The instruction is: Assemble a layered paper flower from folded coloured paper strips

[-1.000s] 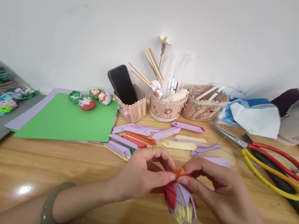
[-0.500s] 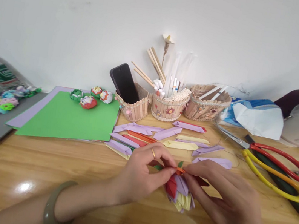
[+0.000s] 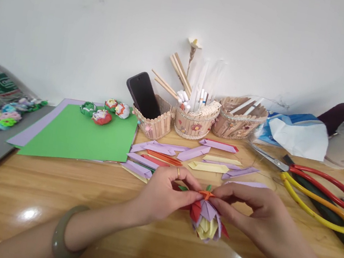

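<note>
A paper flower (image 3: 207, 224) is held to the near left of the scissors (image 3: 294, 169); whether the tabletop (image 3: 51, 179) is touched by its petals cannot be told. Its small orange piece (image 3: 206, 195), at the upper end, is pinched from both sides between thumb and fingers by the left hand (image 3: 163, 198) and the right hand (image 3: 260, 212), both narrowed at the tips. By its look the flower is judged light, crisp rather than soft, hardly slippery, and easily creased or pulled loose at the folds. It is best gripped by the tight orange end, with only gentle pressure put on the purple, red and yellow petals. Left of the scissors, behind the flower, folded strips (image 3: 192, 153) are scattered; farther left a green sheet (image 3: 84, 140) is laid, and three baskets (image 3: 194, 126) are lined up by the wall (image 3: 75, 33), behind and left of the scissors. Most room for moving is offered by the bare wood nearer than the scissors, between the forearms; the near edge is not clearly shown.
</note>
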Demonstrator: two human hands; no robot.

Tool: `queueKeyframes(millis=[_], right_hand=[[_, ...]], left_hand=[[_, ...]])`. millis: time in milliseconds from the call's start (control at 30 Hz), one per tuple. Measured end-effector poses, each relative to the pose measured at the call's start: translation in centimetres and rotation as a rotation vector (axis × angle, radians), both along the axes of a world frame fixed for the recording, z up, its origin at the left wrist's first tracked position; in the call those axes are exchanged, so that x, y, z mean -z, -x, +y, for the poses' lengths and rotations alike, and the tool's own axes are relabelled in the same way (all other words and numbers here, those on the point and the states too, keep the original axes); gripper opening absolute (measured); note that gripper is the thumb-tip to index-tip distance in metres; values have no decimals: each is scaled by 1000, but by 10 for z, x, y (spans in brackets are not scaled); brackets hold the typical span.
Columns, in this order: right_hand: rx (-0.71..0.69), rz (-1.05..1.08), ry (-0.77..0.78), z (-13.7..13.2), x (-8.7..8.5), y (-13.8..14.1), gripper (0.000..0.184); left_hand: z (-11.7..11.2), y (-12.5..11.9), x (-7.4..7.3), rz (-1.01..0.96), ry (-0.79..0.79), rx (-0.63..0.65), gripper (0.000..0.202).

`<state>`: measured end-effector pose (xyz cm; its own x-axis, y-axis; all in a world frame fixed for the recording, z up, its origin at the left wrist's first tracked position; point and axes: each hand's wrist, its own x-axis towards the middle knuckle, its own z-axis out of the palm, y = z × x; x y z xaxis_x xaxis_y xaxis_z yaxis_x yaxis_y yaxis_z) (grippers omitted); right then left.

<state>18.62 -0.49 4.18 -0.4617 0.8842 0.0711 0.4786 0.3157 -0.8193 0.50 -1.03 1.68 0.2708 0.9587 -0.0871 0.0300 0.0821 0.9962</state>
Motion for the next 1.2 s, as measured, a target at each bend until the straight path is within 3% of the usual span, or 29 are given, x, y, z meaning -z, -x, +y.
queueKeyframes(millis=[133,333,433,567,667,767,833,933,1067,1200], right_hand=[[-18,-53,-158,-4,5,0,16],[-150,-205,-663,-7,13,-3,12],[-188,-175,-850,-4,15,-8,13],[-186,-163,-933,0,17,-14,20],[-134,-176,-929,1,15,-13,21],[40,-99,-877,-2,8,-10,16],[108,-44,-709,-5,2,-6,6],[62,-28,-350,-7,-3,0,14],[12,14,-92,-6,-1,5,21],[26,36,-7,-5,1,4,24]], left_hand=[[-4,-1,0,38,21,-29,11],[-8,0,-5,102,-174,-25,12],[-5,2,-8,-71,-67,32,2],[-1,2,-7,-122,55,83,17],[-1,0,-4,-68,-47,40,10],[-4,0,-2,-8,-324,-90,8],[-5,1,-2,89,-599,-139,5],[-8,2,-1,238,-906,-154,6],[-9,1,4,285,-957,-128,6],[-8,0,8,268,-884,-120,6]])
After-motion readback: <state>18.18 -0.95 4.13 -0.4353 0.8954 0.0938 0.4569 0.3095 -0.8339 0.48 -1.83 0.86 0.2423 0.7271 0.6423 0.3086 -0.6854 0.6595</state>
